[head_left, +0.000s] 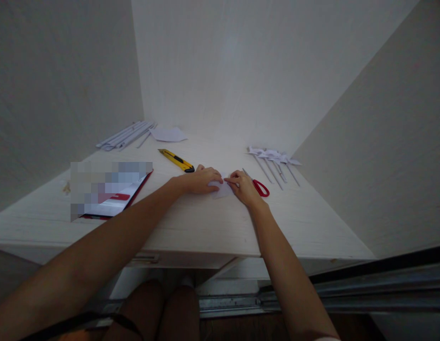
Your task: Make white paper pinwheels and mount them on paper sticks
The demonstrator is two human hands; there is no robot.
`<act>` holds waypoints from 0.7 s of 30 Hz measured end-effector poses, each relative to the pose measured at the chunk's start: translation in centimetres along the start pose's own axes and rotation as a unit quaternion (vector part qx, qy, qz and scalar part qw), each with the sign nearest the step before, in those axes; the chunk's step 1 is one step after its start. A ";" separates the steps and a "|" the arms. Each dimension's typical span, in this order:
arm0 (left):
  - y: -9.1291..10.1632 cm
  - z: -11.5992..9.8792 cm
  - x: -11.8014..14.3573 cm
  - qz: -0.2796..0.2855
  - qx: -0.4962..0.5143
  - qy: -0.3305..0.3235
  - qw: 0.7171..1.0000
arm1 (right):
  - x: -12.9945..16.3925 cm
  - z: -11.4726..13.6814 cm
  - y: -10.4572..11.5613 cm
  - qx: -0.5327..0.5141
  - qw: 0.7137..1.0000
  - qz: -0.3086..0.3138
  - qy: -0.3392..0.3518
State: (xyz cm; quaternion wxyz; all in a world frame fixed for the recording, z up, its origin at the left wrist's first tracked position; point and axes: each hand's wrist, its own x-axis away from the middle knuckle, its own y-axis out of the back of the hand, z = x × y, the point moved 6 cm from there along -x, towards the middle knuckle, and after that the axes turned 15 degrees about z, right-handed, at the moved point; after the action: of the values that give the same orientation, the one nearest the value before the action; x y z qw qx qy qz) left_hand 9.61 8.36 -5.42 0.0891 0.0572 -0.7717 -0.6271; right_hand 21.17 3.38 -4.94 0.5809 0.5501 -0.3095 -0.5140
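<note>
A small white piece of paper (222,191) lies on the pale desk, partly covered by my fingers. From the left, my left hand (202,181) has its fingers curled down over the paper's edge. My right hand (243,187) grips the opposite side, its thumb and fingertips close to those of the left. Just beyond the right hand lie scissors with red handles (261,188), their blades partly hidden behind it. A yellow and black utility knife (175,160) rests beyond the left hand, blade pointing away to the left.
Several white paper shapes on thin sticks (273,155) lie at the back right. Rolled paper sticks (125,136) and a folded paper piece (169,134) are at the back left. A red-edged tablet (134,192), partly blurred, lies left. Walls enclose the desk (205,227).
</note>
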 end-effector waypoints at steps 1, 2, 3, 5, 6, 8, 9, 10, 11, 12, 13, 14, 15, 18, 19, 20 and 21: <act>0.0 0.0 0.0 0.003 -0.003 0.002 1.000 | 0.0 0.0 0.0 0.002 1.000 0.000 -0.001; 0.0 0.1 0.0 0.006 -0.006 0.004 1.000 | 0.0 -0.1 -0.1 0.002 1.000 0.000 -0.002; -0.1 0.1 -0.1 0.010 -0.010 0.006 1.000 | 0.0 -0.1 -0.1 0.003 1.000 0.001 -0.004; -0.1 0.1 -0.1 0.019 -0.021 0.009 1.000 | 0.0 -0.1 -0.1 0.000 1.000 0.001 -0.008; -0.1 0.1 -0.1 0.024 -0.027 0.011 0.999 | 0.0 -0.1 0.0 -0.004 1.000 0.000 -0.011; -0.1 0.0 -0.1 0.038 -0.039 0.018 0.998 | 0.1 -0.1 0.2 -0.020 1.000 -0.004 -0.023; -0.1 -0.1 -0.1 0.044 -0.045 0.023 0.998 | 0.1 -0.2 0.4 -0.028 0.999 -0.012 -0.036; 0.0 -0.2 -0.1 0.048 -0.052 0.029 0.997 | 0.2 -0.4 0.7 -0.033 0.998 -0.026 -0.054; 0.0 -0.4 0.0 0.050 -0.061 0.035 0.996 | 0.3 -0.6 1.0 -0.035 0.995 -0.045 -0.077; 0.1 -0.6 0.0 0.050 -0.073 0.043 0.995 | 0.4 -0.8 1.3 -0.033 0.992 -0.066 -0.101; 0.2 -0.8 0.0 0.048 -0.087 0.051 0.994 | 0.6 -1.1 1.6 -0.030 0.988 -0.087 -0.123; 0.2 -1.0 0.0 0.045 -0.102 0.058 0.992 | 0.7 -1.3 1.9 -0.028 0.984 -0.106 -0.140; 0.3 -1.3 0.0 0.045 -0.115 0.067 0.990 | 0.8 -1.5 2.1 -0.026 0.981 -0.120 -0.152; 0.3 -1.9 -0.2 0.053 -0.136 0.089 0.985 | 1.0 -1.9 2.3 -0.023 0.976 -0.130 -0.176; 0.3 -2.1 -0.2 0.057 -0.137 0.094 0.984 | 1.0 -2.1 2.3 -0.020 0.974 -0.123 -0.188; 0.3 -2.3 -0.3 0.061 -0.136 0.098 0.984 | 1.0 -2.2 2.2 -0.016 0.973 -0.113 -0.201; 0.3 -2.5 -0.3 0.064 -0.134 0.100 0.984 | 1.0 -2.2 2.1 -0.012 0.972 -0.102 -0.213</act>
State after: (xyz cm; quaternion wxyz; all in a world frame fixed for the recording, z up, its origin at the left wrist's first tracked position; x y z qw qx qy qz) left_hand 10.44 6.10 -4.70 0.2126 0.0581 -0.6698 -0.7091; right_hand 24.07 2.85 -3.61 0.4525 0.4494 -0.3626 -0.6795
